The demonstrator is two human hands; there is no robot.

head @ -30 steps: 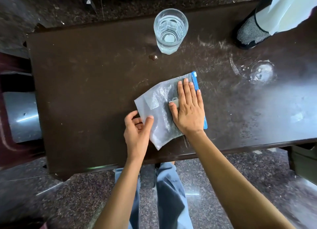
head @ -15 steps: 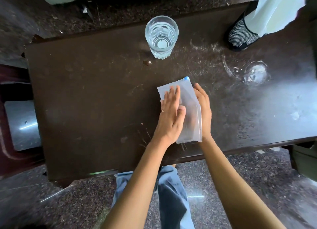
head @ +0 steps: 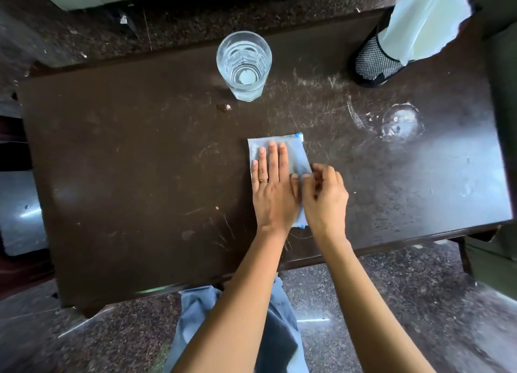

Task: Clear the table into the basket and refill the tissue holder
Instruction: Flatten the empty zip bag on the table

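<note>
At the far left edge, beyond the table's end, a dull grey metal surface (head: 19, 210) shows, cut off by the frame. Next comes the dark brown table (head: 126, 176), its top scuffed and scratched, bare over its left half. Toward the far side, near the middle, a small brownish crumb (head: 224, 107) lies just left of and nearer than a clear glass of water (head: 244, 64), which stands upright close to the far edge. Nearer the person and slightly right of the glass, a translucent plastic pouch (head: 293, 151) lies folded flat on the tabletop, a blue strip (head: 298, 135) showing at its far right corner and again at its near end. The left hand (head: 272, 196) lies palm down on the pouch, fingers straight and close together, pressing it to the table; a ring (head: 263, 180) sits on one finger. Just beside it, touching, the right hand (head: 326, 199) has its fingers curled, thumb and fingertips pinching the pouch's right edge. Further right a pale wet ring mark (head: 400, 120) stains the wood. At the far right corner a black mesh basket (head: 372, 62) stands on the table, a white liner (head: 425, 17) rising out of it, well apart from the pouch and both hands.
</note>
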